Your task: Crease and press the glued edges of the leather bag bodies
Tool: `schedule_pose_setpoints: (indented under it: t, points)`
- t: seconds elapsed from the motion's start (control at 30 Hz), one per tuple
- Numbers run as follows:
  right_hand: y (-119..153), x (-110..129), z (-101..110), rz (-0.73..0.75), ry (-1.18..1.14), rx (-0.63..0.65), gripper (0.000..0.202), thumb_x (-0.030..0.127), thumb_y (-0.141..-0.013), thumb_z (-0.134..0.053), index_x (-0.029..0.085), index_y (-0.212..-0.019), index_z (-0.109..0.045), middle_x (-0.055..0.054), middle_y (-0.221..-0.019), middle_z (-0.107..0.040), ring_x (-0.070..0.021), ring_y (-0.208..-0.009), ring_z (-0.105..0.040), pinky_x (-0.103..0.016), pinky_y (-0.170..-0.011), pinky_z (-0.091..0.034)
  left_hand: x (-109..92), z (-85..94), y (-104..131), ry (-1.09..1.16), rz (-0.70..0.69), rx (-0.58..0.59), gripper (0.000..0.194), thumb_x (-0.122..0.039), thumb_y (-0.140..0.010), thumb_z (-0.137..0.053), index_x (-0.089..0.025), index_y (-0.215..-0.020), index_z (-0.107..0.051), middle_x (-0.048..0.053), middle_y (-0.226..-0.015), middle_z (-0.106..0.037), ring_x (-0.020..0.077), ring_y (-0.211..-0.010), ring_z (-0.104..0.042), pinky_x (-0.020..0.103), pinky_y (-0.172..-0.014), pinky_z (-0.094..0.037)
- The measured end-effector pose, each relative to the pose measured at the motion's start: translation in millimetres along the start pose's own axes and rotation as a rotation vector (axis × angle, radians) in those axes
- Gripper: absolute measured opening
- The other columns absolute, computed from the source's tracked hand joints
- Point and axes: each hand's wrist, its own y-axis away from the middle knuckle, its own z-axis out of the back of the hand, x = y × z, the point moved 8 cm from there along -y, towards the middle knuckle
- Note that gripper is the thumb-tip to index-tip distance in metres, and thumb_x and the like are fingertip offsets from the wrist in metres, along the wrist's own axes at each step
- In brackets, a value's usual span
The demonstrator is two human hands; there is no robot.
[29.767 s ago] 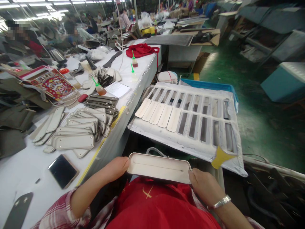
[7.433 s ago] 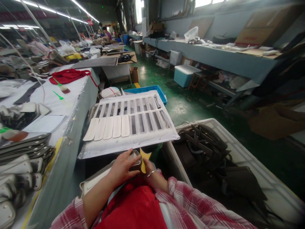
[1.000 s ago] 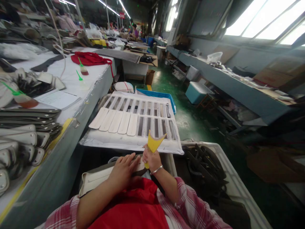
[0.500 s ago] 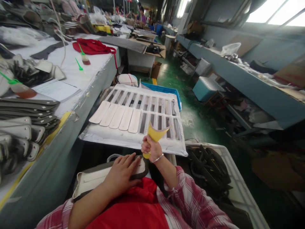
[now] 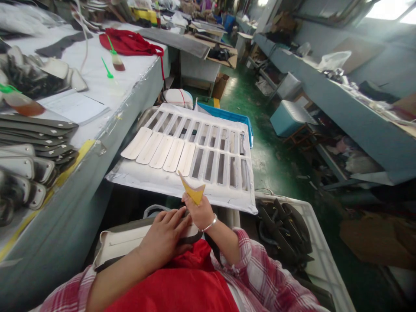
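Note:
My left hand (image 5: 165,229) lies flat with its fingers stretched out on a dark piece with a cream panel (image 5: 121,242), in front of the red apron. Beside its fingertips, my right hand (image 5: 200,212) is closed round a yellow curved piece (image 5: 195,193), whose two points stick up above the fist. Beyond both hands sits a white slotted rack (image 5: 146,173). Several cream strips (image 5: 159,151) lie side by side on its left half, and its right half shows bare slots.
At the left, a white-topped table (image 5: 123,95) carries a red cloth (image 5: 130,43), green-tipped bottles and stacked dark pieces (image 5: 39,134). A white crate (image 5: 325,234) of dark items (image 5: 286,229) stands at the right. Behind the rack is a blue bin (image 5: 224,113).
My right hand has moved left and slightly down, closer to my left fingertips, and the yellow piece has turned with it. The view has shifted a little.

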Motion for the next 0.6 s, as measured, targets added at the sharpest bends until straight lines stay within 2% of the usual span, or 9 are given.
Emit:
schedule_pose_setpoints:
  t: [0.07, 0.13, 0.23, 0.3, 0.37, 0.43, 0.47, 0.53, 0.6]
  points:
    - [5, 13, -9, 0.113, 0.233, 0.049, 0.012, 0.029, -0.076, -0.05, 0.017, -0.073, -0.053, 0.003, -0.062, -0.048, -0.0092, -0.056, -0.042, -0.023, -0.055, -0.035, -1, 0.5, -1, 0.013, 0.011, 0.011, 0.059, -0.055, -0.074, -0.054, -0.023, -0.123, -0.046, 0.011, -0.125, -0.049, 0.0288, -0.113, -0.041, 0.042, -0.093, -0.03]
    - [7, 16, -17, 0.129, 0.323, 0.107, 0.01, 0.028, -0.073, -0.052, 0.018, -0.076, -0.053, 0.003, -0.064, -0.049, -0.0095, -0.058, -0.043, -0.022, -0.056, -0.036, -4, -0.3, -1, 0.022, 0.021, 0.019, 0.054, -0.055, -0.074, -0.055, -0.023, -0.118, -0.051, 0.01, -0.121, -0.052, 0.0289, -0.113, -0.041, 0.043, -0.094, -0.03]
    - [1, 7, -11, -0.064, 0.115, 0.17, 0.032, 0.046, -0.078, -0.046, 0.016, -0.079, -0.054, 0.003, -0.059, -0.05, -0.0086, -0.049, -0.043, -0.021, -0.048, -0.037, -5, -2.2, 3, 0.027, 0.03, 0.035, 0.068, -0.056, -0.069, -0.059, -0.025, -0.127, -0.042, 0.011, -0.132, -0.044, 0.0315, -0.119, -0.038, 0.048, -0.099, -0.025]
    - [1, 3, 2, -0.23, -0.103, 0.256, 0.055, 0.063, -0.079, -0.033, 0.013, -0.081, -0.055, 0.001, -0.05, -0.051, -0.0095, -0.039, -0.045, -0.022, -0.04, -0.037, -1, -1.1, 8, 0.066, 0.03, 0.069, 0.079, -0.057, -0.067, -0.061, -0.025, -0.133, -0.033, 0.012, -0.137, -0.038, 0.0323, -0.121, -0.037, 0.051, -0.101, -0.023]
    - [4, 6, 25, -0.327, -0.182, 0.32, 0.067, 0.071, -0.076, -0.027, 0.01, -0.081, -0.056, -0.002, -0.046, -0.054, -0.0126, -0.038, -0.051, -0.023, -0.038, -0.04, 12, 5.8, 14, 0.166, 0.06, 0.11, 0.079, -0.057, -0.071, -0.056, -0.023, -0.136, -0.027, 0.012, -0.138, -0.037, 0.0289, -0.122, -0.039, 0.046, -0.102, -0.027]
    - [13, 7, 54, -0.417, -0.089, 0.356, 0.062, 0.069, -0.075, -0.038, 0.01, -0.079, -0.057, -0.004, -0.051, -0.059, -0.0135, -0.043, -0.056, -0.023, -0.043, -0.046, 35, 21.0, 18, 0.277, 0.148, 0.112, 0.074, -0.057, -0.076, -0.049, -0.02, -0.136, -0.025, 0.01, -0.137, -0.038, 0.0248, -0.122, -0.04, 0.04, -0.102, -0.031]
    - [21, 4, 64, -0.487, -0.012, 0.414, 0.056, 0.065, -0.074, -0.045, 0.01, -0.077, -0.056, -0.004, -0.053, -0.061, -0.0128, -0.044, -0.057, -0.023, -0.045, -0.047, 47, 30.9, 17, 0.316, 0.207, 0.091, 0.073, -0.056, -0.078, -0.046, -0.02, -0.136, -0.024, 0.01, -0.137, -0.038, 0.0237, -0.123, -0.039, 0.038, -0.102, -0.032]
    - [41, -4, 76, -0.619, 0.136, 0.582, 0.044, 0.054, -0.071, -0.059, 0.012, -0.08, -0.056, -0.002, -0.058, -0.062, -0.0111, -0.043, -0.057, -0.022, -0.046, -0.048, 67, 50.3, 7, 0.362, 0.282, 0.029, 0.072, -0.057, -0.078, -0.046, -0.019, -0.136, -0.026, 0.009, -0.137, -0.038, 0.0241, -0.124, -0.037, 0.038, -0.103, -0.031]
    - [57, -13, 77, -0.696, 0.255, 0.761, 0.038, 0.045, -0.069, -0.064, 0.015, -0.09, -0.054, 0.001, -0.062, -0.063, -0.0102, -0.043, -0.057, -0.022, -0.048, -0.048, 72, 59.7, -14, 0.427, 0.269, 0.002, 0.074, -0.057, -0.076, -0.049, -0.019, -0.135, -0.028, 0.009, -0.136, -0.04, 0.0246, -0.124, -0.037, 0.038, -0.103, -0.029]
